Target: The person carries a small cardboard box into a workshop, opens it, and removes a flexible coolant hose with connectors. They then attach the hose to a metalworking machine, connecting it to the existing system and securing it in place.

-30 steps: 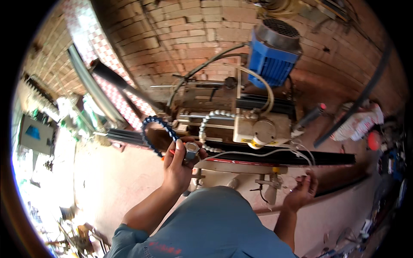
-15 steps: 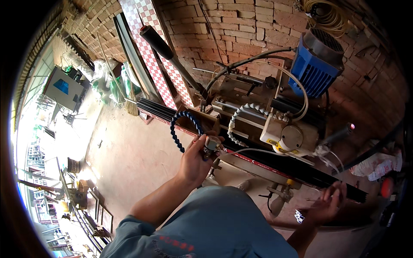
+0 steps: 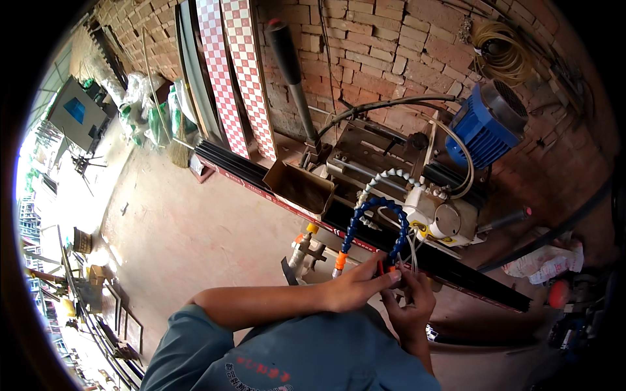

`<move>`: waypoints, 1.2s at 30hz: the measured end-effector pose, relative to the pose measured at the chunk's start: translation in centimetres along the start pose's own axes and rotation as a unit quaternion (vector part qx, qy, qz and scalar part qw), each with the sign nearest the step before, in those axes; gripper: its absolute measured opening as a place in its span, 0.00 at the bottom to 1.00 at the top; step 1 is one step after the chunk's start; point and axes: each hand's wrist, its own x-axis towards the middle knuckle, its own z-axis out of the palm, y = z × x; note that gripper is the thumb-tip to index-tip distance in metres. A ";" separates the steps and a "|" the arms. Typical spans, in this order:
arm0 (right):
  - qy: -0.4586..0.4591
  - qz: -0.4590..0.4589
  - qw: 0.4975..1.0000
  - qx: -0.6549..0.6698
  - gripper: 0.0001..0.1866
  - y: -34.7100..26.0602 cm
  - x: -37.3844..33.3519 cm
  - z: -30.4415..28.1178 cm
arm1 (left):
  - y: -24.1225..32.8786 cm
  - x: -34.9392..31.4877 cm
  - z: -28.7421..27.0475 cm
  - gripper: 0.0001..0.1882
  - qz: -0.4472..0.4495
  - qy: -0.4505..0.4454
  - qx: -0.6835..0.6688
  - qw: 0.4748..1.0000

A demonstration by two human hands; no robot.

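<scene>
A blue segmented coolant hose (image 3: 353,227) with an orange nozzle (image 3: 340,260) arches up from between my hands. My left hand (image 3: 355,285) is closed around its base end, where a bit of red and orange shows; the fitting itself is mostly hidden by my fingers. My right hand (image 3: 411,305) meets it from the right, fingers pinched on a thin clear tube (image 3: 413,251) that runs down to the base. The exact joint is covered. Just beyond stands a machine with a white housing (image 3: 417,205) and a white segmented hose (image 3: 391,173).
Long black profiles (image 3: 228,163) cross ahead of me, with an open cardboard box (image 3: 300,189) by them. Behind rise a black-handled lever (image 3: 287,58) and a blue motor (image 3: 479,130) against a brick wall (image 3: 372,39). A pale sack (image 3: 548,260) lies at right.
My left hand has moved right and lower with the blue hose. My right hand has come in from the far right to meet it, and the clear tube now bends down between them.
</scene>
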 end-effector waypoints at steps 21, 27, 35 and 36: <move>0.178 0.180 0.966 -0.053 0.24 -5.8 -0.2 5.8 | 6.8 -10.7 -16.2 0.45 -0.079 -0.331 0.116 0.933; 0.210 0.205 0.953 -0.066 0.23 -7.8 -1.5 5.4 | -4.3 -6.6 -27.8 0.52 -0.168 0.234 -0.028 0.957; 0.251 0.238 0.937 -0.047 0.22 -9.8 -5.4 6.8 | -9.1 -0.4 -33.7 0.22 -0.153 0.348 -0.174 0.908; 0.259 0.241 0.935 -0.037 0.22 -10.3 -5.7 6.8 | -10.5 0.0 -34.9 0.18 -0.148 0.334 -0.192 0.911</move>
